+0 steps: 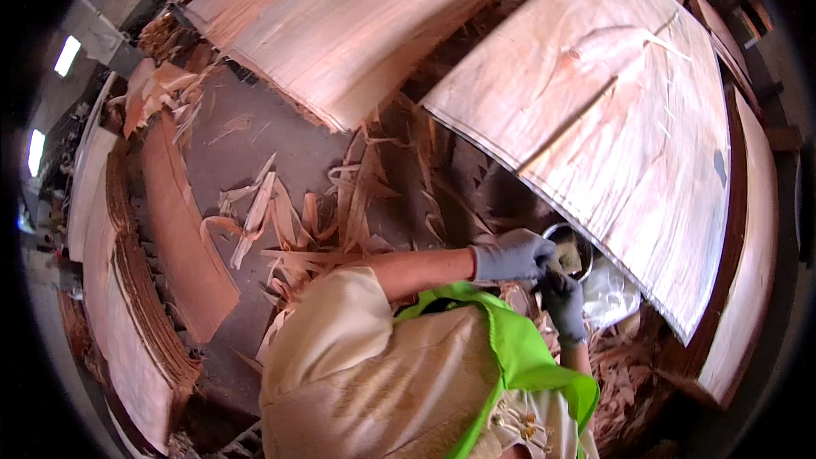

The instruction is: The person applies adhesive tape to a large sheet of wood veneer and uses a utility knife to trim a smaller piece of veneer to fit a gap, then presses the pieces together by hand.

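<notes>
My left hand [515, 256], in a grey glove, reaches across my body, its fingers curled in by a round container with a pale rim [583, 238]. Just below it, my right hand [564, 304], gloved in dark grey, is also closed, with its fingertips close to the left ones. Both hands meet at the container's near side. Whatever small thing they grip there is too hidden to name. Inside the container a tan patch shows. A clear plastic bag [610, 296] lies beside the right hand, under the edge of a stack of wood veneer sheets [629, 119].
Another veneer stack [365, 25] stands at the far left of this one. More sheets lie along the left [127, 306] and right [748, 238] sides. Torn veneer strips [272, 212] litter the grey floor [255, 136], and shavings [629, 382] pile up near my right side.
</notes>
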`<state>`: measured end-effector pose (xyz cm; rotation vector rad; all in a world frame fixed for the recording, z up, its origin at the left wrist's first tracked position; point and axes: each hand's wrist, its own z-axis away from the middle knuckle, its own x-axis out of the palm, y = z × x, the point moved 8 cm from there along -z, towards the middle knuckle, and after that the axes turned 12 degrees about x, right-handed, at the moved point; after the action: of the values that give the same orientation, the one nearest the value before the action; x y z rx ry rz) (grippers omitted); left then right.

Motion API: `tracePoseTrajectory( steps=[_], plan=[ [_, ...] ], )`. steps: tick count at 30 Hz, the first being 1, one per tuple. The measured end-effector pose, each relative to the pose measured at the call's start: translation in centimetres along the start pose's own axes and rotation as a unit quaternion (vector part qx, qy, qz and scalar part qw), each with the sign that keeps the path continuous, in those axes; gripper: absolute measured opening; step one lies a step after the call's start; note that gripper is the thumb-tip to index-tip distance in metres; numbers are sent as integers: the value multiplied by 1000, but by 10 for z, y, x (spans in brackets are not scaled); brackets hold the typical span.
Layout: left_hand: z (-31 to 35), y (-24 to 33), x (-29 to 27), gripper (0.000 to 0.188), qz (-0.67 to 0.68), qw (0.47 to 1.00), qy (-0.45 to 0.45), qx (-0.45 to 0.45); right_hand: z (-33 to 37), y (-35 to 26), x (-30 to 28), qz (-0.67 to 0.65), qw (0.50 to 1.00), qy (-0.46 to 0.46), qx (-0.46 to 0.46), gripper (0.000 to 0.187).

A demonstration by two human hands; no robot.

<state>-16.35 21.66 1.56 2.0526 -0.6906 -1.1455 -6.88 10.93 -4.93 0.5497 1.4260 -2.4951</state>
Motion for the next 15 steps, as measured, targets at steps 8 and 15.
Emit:
tracePoseTrajectory(
  steps=[8, 15],
  plan=[
    [-14, -4, -7, 73, 31, 995, 62, 72, 47, 20, -64, -347, 928, 103, 87, 10],
    [-60, 37, 216, 21, 77, 992, -96, -11, 81, 105, -173, -570, 809, 102, 96, 7]
  ],
)
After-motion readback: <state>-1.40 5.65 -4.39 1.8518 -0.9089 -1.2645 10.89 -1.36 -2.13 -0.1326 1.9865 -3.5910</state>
